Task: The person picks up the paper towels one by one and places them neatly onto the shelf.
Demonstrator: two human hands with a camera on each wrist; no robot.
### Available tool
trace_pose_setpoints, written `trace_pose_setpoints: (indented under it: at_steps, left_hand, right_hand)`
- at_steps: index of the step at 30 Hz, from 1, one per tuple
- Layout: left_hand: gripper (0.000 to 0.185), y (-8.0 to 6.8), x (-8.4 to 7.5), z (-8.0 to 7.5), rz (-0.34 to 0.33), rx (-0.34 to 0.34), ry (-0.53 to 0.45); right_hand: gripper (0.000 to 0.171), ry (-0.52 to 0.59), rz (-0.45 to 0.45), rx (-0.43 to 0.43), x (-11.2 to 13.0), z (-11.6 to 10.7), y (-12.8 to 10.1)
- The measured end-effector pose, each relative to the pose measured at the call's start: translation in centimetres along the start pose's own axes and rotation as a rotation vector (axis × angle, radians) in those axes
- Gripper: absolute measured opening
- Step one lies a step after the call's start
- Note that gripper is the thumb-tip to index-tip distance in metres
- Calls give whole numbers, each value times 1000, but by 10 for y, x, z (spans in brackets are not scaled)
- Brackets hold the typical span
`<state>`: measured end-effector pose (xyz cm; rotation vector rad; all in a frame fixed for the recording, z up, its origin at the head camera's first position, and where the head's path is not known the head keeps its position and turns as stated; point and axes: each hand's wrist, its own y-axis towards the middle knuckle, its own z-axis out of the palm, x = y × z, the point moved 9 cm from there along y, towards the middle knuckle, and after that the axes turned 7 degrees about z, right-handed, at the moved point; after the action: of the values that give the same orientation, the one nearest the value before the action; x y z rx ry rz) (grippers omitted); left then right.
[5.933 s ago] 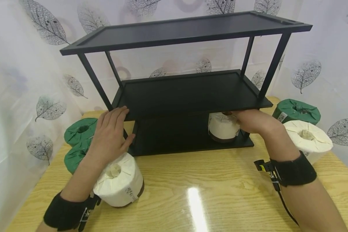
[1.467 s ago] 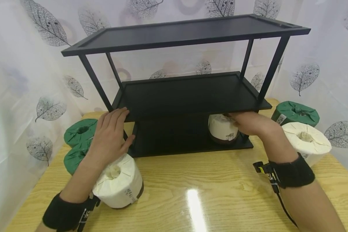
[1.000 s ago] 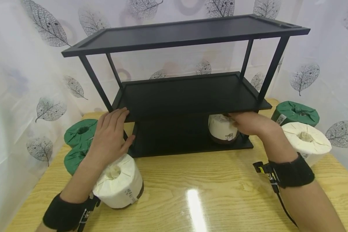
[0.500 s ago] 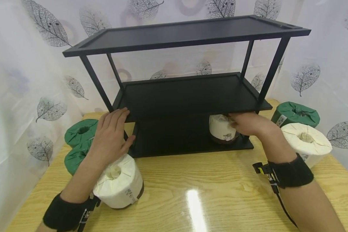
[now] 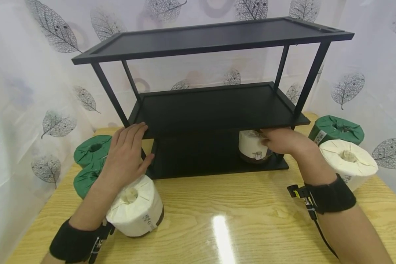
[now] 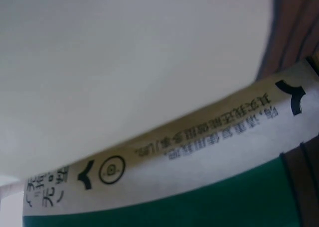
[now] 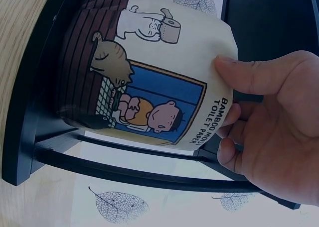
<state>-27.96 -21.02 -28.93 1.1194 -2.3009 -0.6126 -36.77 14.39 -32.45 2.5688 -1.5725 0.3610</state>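
My right hand (image 5: 280,139) reaches under the middle tier of a black rack (image 5: 204,106) and grips a cream-wrapped toilet paper roll (image 5: 252,146) on the bottom tier, at its right end. In the right wrist view, the thumb (image 7: 249,76) presses the upper side of its cartoon-printed wrapper, and the other fingers curl at its top, partly hidden. My left hand (image 5: 125,154) rests on the front left corner of the middle tier, fingers extended over the edge and thumb apart. Below its wrist stands another cream roll (image 5: 138,209).
Two green-wrapped rolls (image 5: 92,148) stand left of the rack, partly behind my left arm. On the right are a green roll (image 5: 336,130) and a cream roll (image 5: 349,161) beside my right forearm. The rack stands on a wooden table (image 5: 198,220) before a leaf-patterned curtain (image 5: 191,69).
The gripped roll has turned in place: a small printed drawing came into view on its front and has shifted leftward. My left hand stays on the rack's corner.
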Motion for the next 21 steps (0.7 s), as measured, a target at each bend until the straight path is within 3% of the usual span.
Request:
trace_pose_setpoints:
  at_steps: [21]
  left_hand:
    - [79,0,1,0,-9,10,-2]
  right_hand:
    - [60,2,-23,-19,5,-1,-1]
